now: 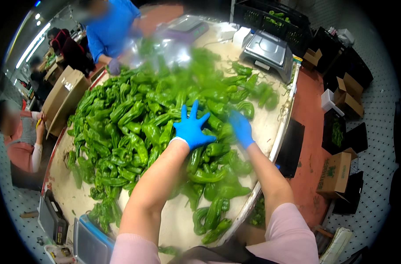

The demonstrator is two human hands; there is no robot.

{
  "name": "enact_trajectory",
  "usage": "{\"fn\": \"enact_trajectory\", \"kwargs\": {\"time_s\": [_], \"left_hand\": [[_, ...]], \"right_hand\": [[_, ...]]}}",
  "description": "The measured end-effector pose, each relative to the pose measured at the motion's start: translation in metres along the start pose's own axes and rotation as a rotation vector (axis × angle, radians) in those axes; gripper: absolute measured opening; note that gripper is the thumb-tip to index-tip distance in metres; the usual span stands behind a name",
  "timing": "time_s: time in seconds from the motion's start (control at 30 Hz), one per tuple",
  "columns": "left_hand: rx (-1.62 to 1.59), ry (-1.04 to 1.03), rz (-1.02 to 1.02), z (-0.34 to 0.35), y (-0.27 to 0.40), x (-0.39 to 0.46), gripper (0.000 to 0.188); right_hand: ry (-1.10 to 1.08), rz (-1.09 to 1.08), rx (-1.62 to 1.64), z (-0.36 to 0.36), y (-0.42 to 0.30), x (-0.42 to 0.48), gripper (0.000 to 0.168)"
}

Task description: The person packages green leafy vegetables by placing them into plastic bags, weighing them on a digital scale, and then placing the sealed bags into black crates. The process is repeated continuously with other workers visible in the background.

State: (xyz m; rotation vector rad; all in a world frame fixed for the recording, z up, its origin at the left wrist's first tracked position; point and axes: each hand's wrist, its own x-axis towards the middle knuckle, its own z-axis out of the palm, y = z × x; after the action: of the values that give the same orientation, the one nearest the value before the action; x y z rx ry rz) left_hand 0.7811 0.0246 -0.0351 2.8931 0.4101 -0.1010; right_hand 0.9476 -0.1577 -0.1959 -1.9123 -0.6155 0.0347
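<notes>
A large heap of green peppers (131, 115) covers much of a pale table (174, 221). My left hand (193, 127), in a blue glove, lies on the heap with its fingers spread apart, holding nothing. My right hand (241, 127), also gloved in blue, is at the heap's right side among peppers; it is blurred, so whether it holds any cannot be told. Several peppers (215, 211) lie near the table's front edge, below my hands. Peppers toward the back of the heap are blurred.
A metal-topped scale (266, 49) stands back right, another scale (184, 24) at the back, and a blue-edged scale (91, 241) front left. A person in blue (113, 29) is across the table; another person (25, 142) is beside a cardboard box (65, 95). Crates and boxes (334, 173) stand right.
</notes>
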Motion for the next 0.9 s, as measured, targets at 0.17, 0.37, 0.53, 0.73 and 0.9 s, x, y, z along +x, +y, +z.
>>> {"fn": "enact_trajectory", "kwargs": {"time_s": [0.17, 0.37, 0.53, 0.73, 0.9], "left_hand": [[0.092, -0.02, -0.02, -0.019, -0.012, -0.069, 0.081], [0.02, -0.053, -0.146, -0.031, -0.041, -0.195, 0.067], [0.065, 0.089, -0.296, -0.015, -0.072, -0.322, 0.065], [-0.079, 0.504, -0.588, -0.012, -0.086, -0.425, 0.076], [-0.292, 0.716, -0.643, -0.004, -0.051, -0.517, 0.055]], "right_hand": [[-0.088, 0.151, 0.514, 0.018, -0.044, -0.054, 0.055], [-0.422, 0.309, 0.564, 0.077, -0.114, -0.16, 0.069], [-0.35, 0.291, 0.682, 0.137, -0.219, -0.255, 0.072], [-0.86, -0.019, 0.35, 0.172, -0.28, -0.276, 0.083], [-0.704, -0.294, 0.173, 0.115, -0.28, -0.251, 0.074]]}}
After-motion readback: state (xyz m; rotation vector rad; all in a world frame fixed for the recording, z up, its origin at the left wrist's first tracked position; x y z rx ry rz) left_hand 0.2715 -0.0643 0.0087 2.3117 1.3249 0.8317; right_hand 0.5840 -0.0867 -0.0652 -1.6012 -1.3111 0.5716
